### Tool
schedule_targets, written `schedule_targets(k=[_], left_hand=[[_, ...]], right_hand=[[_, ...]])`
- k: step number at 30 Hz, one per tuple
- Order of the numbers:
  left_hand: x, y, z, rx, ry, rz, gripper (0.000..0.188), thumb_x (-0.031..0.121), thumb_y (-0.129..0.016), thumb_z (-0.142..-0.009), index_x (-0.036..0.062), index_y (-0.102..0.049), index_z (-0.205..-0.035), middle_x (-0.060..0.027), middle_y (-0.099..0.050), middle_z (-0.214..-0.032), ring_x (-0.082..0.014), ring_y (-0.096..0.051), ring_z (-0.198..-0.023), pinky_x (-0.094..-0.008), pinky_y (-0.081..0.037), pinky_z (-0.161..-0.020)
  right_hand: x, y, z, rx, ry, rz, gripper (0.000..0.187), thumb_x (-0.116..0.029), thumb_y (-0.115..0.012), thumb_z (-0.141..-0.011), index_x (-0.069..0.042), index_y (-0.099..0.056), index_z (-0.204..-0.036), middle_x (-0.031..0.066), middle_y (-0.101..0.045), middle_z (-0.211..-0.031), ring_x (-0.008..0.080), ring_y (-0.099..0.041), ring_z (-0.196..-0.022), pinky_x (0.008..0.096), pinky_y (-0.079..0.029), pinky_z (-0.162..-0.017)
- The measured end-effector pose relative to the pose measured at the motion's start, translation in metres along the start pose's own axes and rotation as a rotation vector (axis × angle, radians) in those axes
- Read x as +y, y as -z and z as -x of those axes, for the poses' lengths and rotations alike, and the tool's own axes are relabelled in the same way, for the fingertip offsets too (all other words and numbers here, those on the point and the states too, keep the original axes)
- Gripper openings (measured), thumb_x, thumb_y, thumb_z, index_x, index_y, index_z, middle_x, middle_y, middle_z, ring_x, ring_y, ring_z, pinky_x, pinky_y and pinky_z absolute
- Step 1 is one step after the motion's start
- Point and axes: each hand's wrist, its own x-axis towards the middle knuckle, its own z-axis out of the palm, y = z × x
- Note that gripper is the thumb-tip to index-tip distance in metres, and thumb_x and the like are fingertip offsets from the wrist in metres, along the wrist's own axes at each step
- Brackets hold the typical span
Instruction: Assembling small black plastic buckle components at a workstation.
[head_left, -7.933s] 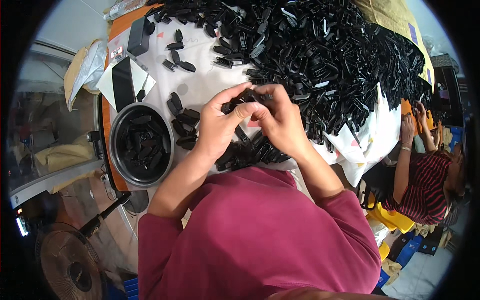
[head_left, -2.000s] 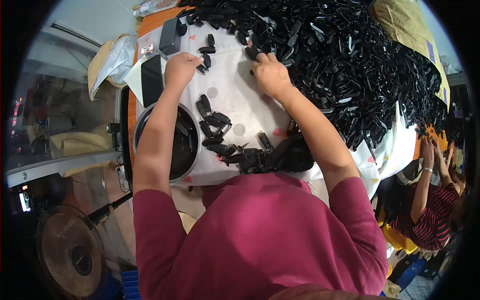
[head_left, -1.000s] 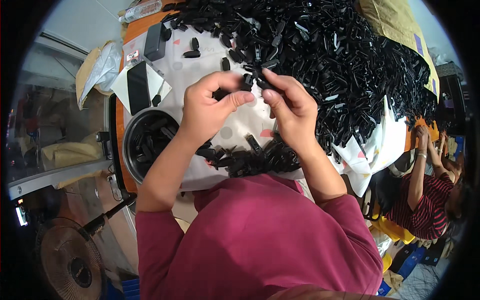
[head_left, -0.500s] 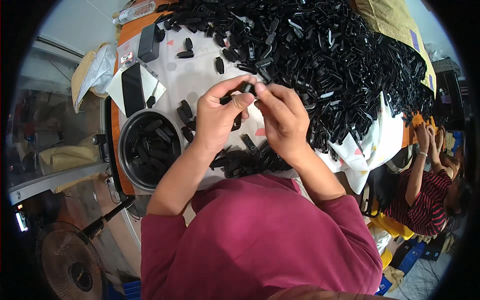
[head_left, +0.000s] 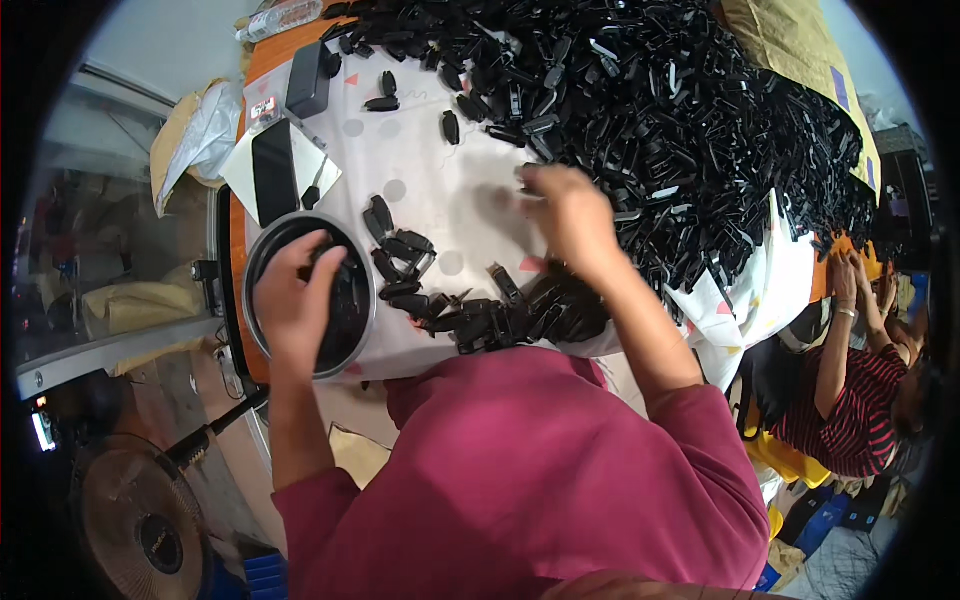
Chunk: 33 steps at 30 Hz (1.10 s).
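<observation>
Left hand (head_left: 295, 300) and right hand (head_left: 572, 215) have separated since the earlier frame. Pile of black parts (head_left: 680, 130): apparently much left. Bowl (head_left: 372, 300): some inside, apparently done; left fingers spread over it. Right grip, beside pile: blurred, cannot tell.

Pale-covered table (head_left: 425, 175), black parts (head_left: 650, 130), bowl (head_left: 371, 300), dark box (head_left: 307, 82)

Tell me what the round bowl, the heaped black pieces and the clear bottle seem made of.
Bowl: perhaps smooth metal, its grey rim shining.
Black pieces: likely moulded plastic, dark with small glossy highlights.
Bottle: apparently thin, glossy plastic, see-through with bright glints.
</observation>
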Motion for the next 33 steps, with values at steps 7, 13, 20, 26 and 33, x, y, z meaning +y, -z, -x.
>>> schedule_targets(k=[7, 13, 20, 26, 33], left_hand=[[-0.016, -0.007, -0.016, 0.118, -0.341, -0.496, 0.038, 0.039, -0.066, -0.070, 0.0080, -0.065, -0.091, -0.0100, -0.060, -0.088, -0.0305, -0.053, -0.088, -0.0381, -0.042, -0.078], [0.025, -0.093, -0.101, -0.157, -0.294, -0.167, 0.031, 0.033, -0.067, -0.070, 0.0033, -0.062, -0.079, -0.0142, -0.062, -0.081, -0.0309, -0.059, -0.076, -0.0368, -0.046, -0.067], [0.040, -0.155, -0.135, -0.195, -0.282, -0.345, 0.037, 0.027, -0.067, -0.070, 0.0044, -0.056, -0.097, -0.0155, -0.063, -0.082, -0.0285, -0.060, -0.076, -0.0371, -0.046, -0.066], [0.063, -0.107, -0.076, -0.510, -0.044, 0.783, 0.028, 0.009, -0.057, -0.079, 0.0015, -0.053, -0.106, -0.0056, -0.060, -0.088, -0.0123, -0.054, -0.072, -0.0251, -0.043, -0.064], [0.089, -0.090, -0.040, -0.606, -0.006, 1.257, 0.026, 0.010, -0.059, -0.081, -0.0004, -0.055, -0.104, -0.0018, -0.059, -0.085, -0.0060, -0.051, -0.072, -0.0197, -0.041, -0.063]], right_hand=[[0.034, -0.037, -0.062, -0.085, 0.114, 0.517, 0.013, -0.015, -0.052, -0.076, -0.009, -0.063, -0.076, 0.0082, -0.056, -0.081, 0.0266, -0.054, -0.080, 0.0341, -0.048, -0.065], [0.028, -0.059, -0.066, -0.054, 0.157, 0.506, 0.011, -0.011, -0.051, -0.073, -0.006, -0.058, -0.079, 0.0111, -0.056, -0.081, 0.0280, -0.056, -0.080, 0.0351, -0.048, -0.066], [0.002, -0.007, -0.047, -0.030, -0.519, -0.871, 0.041, 0.009, -0.039, -0.074, -0.006, -0.048, -0.111, 0.0059, -0.057, -0.083, 0.0117, -0.057, -0.060, 0.0225, -0.046, -0.047], [-0.009, 0.025, -0.036, 0.038, -0.565, -1.534, 0.023, 0.003, -0.045, -0.083, 0.008, -0.050, -0.106, 0.0167, -0.057, -0.103, 0.0221, -0.061, -0.088, 0.0253, -0.054, -0.065], [-0.030, 0.027, -0.023, 0.248, 0.038, -0.496, 0.016, 0.000, -0.060, -0.079, 0.004, -0.056, -0.094, 0.0126, -0.058, -0.104, 0.0117, -0.058, -0.079, 0.0218, -0.049, -0.064]])
